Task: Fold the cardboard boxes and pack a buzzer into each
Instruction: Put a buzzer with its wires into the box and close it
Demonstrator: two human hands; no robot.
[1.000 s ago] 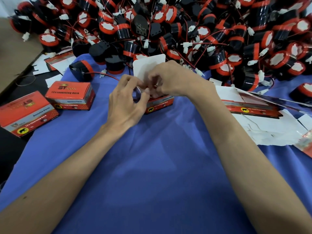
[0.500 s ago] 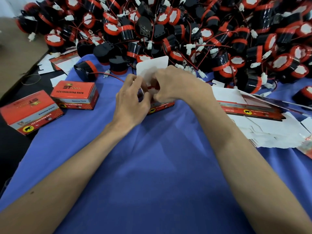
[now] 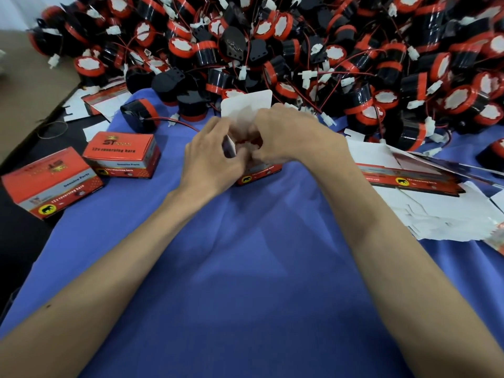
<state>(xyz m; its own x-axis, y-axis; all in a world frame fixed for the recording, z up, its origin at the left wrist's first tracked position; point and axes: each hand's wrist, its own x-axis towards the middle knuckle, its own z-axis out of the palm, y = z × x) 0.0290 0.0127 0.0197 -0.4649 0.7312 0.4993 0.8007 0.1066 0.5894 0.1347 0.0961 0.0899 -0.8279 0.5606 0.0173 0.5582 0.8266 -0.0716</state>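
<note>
Over the last second both hands have drawn closer over the open box [image 3: 259, 176], which has stayed in the middle of the blue-clothed counter [image 3: 245, 268]. The left hand [image 3: 211, 159] pinches a side flap. The right hand [image 3: 286, 137] curls its fingers into the mouth; whether they clamp anything I cannot tell. The white lid flap [image 3: 245, 102] still stands up, so closing looks close. Two closed boxes [image 3: 121, 154] sit left and flat cartons [image 3: 409, 181] right, while the buzzer heap [image 3: 300, 50] crowds in just beyond the flap.
</note>
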